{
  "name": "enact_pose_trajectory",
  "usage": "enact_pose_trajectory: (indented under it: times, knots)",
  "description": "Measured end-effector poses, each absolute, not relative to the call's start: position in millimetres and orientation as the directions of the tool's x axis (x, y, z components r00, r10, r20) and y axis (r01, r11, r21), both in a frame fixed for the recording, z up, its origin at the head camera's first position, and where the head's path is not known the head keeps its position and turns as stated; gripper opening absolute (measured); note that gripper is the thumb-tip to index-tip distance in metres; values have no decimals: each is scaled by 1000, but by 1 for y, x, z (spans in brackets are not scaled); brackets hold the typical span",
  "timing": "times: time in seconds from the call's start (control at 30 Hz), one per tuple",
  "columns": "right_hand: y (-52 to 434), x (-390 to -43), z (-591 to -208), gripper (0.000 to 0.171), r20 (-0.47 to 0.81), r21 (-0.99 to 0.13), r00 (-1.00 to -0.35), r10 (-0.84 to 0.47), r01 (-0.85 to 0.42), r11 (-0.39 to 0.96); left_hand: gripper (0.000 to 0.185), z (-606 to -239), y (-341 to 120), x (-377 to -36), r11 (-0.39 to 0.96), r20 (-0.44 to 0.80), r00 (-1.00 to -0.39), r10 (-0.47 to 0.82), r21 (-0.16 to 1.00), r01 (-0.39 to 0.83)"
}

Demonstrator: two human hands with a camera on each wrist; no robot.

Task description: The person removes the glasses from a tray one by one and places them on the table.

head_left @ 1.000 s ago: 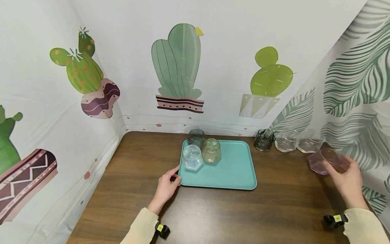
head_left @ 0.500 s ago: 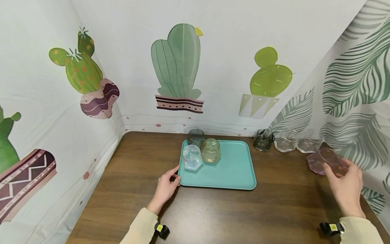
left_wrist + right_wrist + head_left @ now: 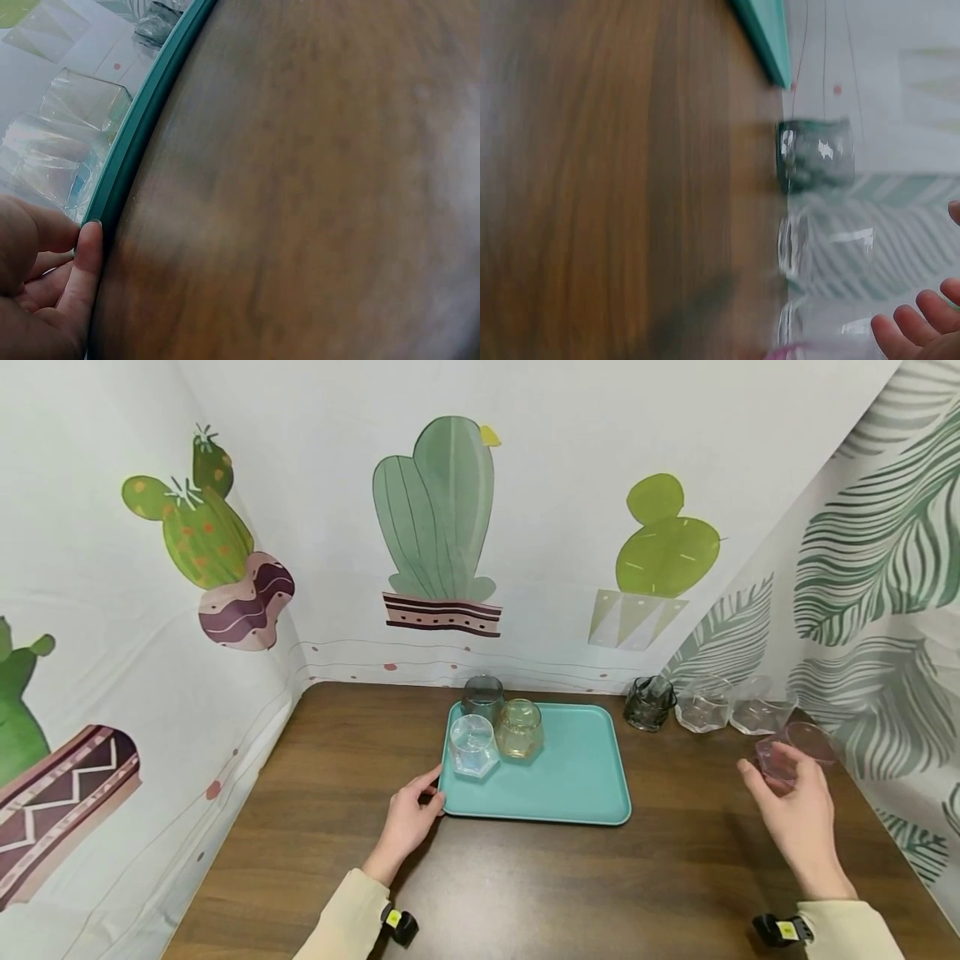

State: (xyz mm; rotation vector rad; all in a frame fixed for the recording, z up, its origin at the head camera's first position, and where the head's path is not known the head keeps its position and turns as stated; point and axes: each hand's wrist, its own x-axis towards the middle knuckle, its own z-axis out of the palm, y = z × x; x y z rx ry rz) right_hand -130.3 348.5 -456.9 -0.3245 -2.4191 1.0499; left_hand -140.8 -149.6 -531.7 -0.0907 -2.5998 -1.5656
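We are looking down at a dark brown wooden tabletop [image 3: 525, 877]. White cloth walls [image 3: 570, 485] are standing around it on three sides. Big green cactus pictures in pots are printed on the back and left cloths. Striped green leaves are printed on the right cloth [image 3: 877, 568]. We are not finding any words or brand names to read.

A teal tray [image 3: 577, 777] is lying in the middle of the tabletop. Three glasses are standing close together in its far left corner: a grey glass [image 3: 483, 695], a yellowish glass [image 3: 520, 729] and a clear shiny glass [image 3: 472, 747].

Our left hand [image 3: 411, 817] is resting at the tray's near left corner, fingers relaxed and touching the rim.

Our right hand [image 3: 797, 806] is up above the right side of the tabletop, its grip closed around a pink glass [image 3: 791, 757].

Behind it, by the back wall, a dark glass [image 3: 649, 703] and two clear glasses [image 3: 705, 705] are standing in a row.
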Motion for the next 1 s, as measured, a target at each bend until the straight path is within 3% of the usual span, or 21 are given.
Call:
enact_pose_trajectory:
  times: [0.37, 1.0]
  knots:
    - [298, -135, -453, 53, 344, -736, -909, 236, -105, 669, 45, -534, -151, -140, 470, 117, -993, 5, 877, 106]
    - [216, -170, -457, 62, 326, -746, -944, -44, -285, 602, 46, -535, -151, -142, 466, 92, -996, -9, 882, 78]
